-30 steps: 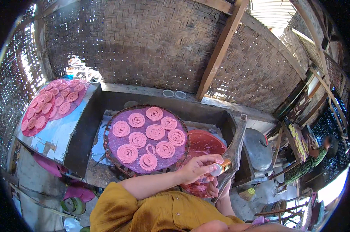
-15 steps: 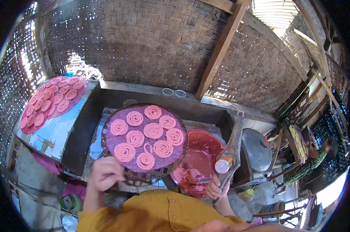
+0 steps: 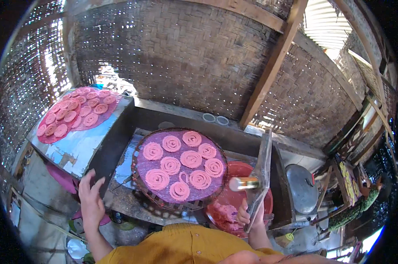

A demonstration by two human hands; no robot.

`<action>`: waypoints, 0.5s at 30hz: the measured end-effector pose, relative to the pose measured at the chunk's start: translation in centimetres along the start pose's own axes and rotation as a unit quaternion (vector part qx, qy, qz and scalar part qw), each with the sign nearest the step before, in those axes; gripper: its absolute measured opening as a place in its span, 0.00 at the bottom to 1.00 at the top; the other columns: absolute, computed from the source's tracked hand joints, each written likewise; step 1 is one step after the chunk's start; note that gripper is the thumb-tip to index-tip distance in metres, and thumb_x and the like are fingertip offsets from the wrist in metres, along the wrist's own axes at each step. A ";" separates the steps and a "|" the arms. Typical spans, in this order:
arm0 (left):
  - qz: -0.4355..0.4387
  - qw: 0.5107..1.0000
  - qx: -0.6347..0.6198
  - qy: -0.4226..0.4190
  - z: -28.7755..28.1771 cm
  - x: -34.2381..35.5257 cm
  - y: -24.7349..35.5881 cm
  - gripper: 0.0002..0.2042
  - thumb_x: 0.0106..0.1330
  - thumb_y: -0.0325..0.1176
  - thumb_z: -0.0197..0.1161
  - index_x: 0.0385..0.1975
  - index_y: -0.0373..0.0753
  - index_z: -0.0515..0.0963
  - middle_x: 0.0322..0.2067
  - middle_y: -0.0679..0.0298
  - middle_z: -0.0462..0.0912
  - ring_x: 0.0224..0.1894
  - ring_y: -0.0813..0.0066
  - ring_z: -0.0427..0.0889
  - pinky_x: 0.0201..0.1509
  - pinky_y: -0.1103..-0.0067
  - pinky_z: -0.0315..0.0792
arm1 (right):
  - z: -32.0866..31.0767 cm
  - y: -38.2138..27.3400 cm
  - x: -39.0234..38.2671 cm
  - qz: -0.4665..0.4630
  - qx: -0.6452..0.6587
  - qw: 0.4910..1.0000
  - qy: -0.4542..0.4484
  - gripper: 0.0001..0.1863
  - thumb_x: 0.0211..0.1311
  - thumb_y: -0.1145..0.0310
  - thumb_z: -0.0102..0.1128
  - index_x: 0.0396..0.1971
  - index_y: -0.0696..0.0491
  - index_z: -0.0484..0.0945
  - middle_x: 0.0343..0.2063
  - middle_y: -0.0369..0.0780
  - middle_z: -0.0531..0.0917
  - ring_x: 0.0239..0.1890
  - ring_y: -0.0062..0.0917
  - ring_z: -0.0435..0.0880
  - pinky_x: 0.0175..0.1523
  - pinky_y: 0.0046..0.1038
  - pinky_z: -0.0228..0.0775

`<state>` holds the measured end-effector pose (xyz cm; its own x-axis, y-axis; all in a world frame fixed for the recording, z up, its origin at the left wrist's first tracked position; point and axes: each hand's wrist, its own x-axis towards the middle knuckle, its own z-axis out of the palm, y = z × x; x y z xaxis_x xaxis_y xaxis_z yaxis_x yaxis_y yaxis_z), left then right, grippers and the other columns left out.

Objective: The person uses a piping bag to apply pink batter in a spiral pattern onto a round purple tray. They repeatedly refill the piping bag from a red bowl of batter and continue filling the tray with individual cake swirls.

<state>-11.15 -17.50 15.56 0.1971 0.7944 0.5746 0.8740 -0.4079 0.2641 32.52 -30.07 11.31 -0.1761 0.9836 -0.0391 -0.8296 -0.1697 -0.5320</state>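
My right hand [image 3: 248,215] grips the handle end of a long wooden hand press [image 3: 264,163]. A metal cylinder [image 3: 244,183] sticks out sideways from the press, pointing left. Both are held above a red basin [image 3: 241,167] containing wet pink dough [image 3: 224,213]. To its left lies a round tray [image 3: 227,176] covered with purple netting, bearing several pink dough coils [image 3: 191,159]. One coil [image 3: 179,191] near the front has a loose loop standing out at its top. Away from the tray's left side, my left hand [image 3: 91,204] is raised with spread fingers, holding nothing.
Several more coils lie on pink netting on a pale blue-topped box [image 3: 82,143] at the left. A lidded metal pot [image 3: 301,187] stands right of the basin. Two white rings [image 3: 215,119] rest on the ledge below the woven wall. Another person [image 3: 362,204] is at far right.
My left hand has moved left, away from the tray's front edge, and its fingers have spread. The press has turned in my right hand, so its cylinder points left. The view has shifted left.
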 end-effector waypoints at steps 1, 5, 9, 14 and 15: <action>0.005 0.999 -0.030 0.024 -0.2 0.9 0.9 0.23 0.43 0.22 0.54 0.45 0.37 0.68 0.51 0.52 0.63 0.56 0.55 0.59 0.59 0.66 0.51 | 1.3 0.0 0.3 -0.014 -0.064 0.995 0.081 0.38 0.51 0.31 0.23 0.23 0.55 0.66 0.06 0.38 0.63 0.06 0.24 0.60 0.12 0.26 0.56; 0.126 0.979 -0.159 -0.026 -0.8 5.4 8.0 0.35 0.41 0.38 0.60 0.54 0.36 0.60 0.55 0.46 0.57 0.61 0.51 0.50 0.62 0.57 0.39 | 3.9 0.7 3.9 0.006 -0.363 0.910 0.201 0.36 0.58 0.37 0.21 0.24 0.55 0.70 0.09 0.39 0.68 0.11 0.27 0.68 0.19 0.28 0.63; 0.241 0.966 -0.090 -0.039 4.4 7.1 15.6 0.31 0.43 0.42 0.61 0.46 0.30 0.64 0.46 0.43 0.67 0.55 0.50 0.61 0.55 0.56 0.53 | 6.4 2.9 7.5 -0.059 -0.588 0.803 0.072 0.35 0.58 0.40 0.22 0.24 0.57 0.70 0.12 0.40 0.71 0.13 0.23 0.70 0.18 0.25 0.60; 0.256 0.932 -0.255 0.038 6.2 10.4 17.6 0.10 0.43 0.37 0.60 0.19 0.37 0.70 0.19 0.59 0.73 0.23 0.62 0.74 0.27 0.71 0.67 | 9.9 -0.4 8.2 -0.206 -0.797 0.567 0.002 0.20 0.60 0.57 0.37 0.25 0.59 0.72 0.17 0.47 0.73 0.24 0.35 0.76 0.32 0.33 0.66; 0.298 0.923 -0.229 0.086 6.1 10.9 18.0 0.06 0.45 0.34 0.57 0.17 0.39 0.69 0.15 0.61 0.72 0.18 0.64 0.74 0.23 0.71 0.67 | 12.7 -1.5 8.8 -0.266 -0.796 0.539 0.068 0.20 0.59 0.55 0.40 0.31 0.58 0.72 0.25 0.48 0.75 0.31 0.39 0.76 0.37 0.33 0.67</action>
<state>9.42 -13.40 21.78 0.4744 0.3004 0.8274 0.3467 -0.9277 0.1380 25.45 -21.96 22.53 -0.0071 0.8806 0.4738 0.7820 0.3002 -0.5463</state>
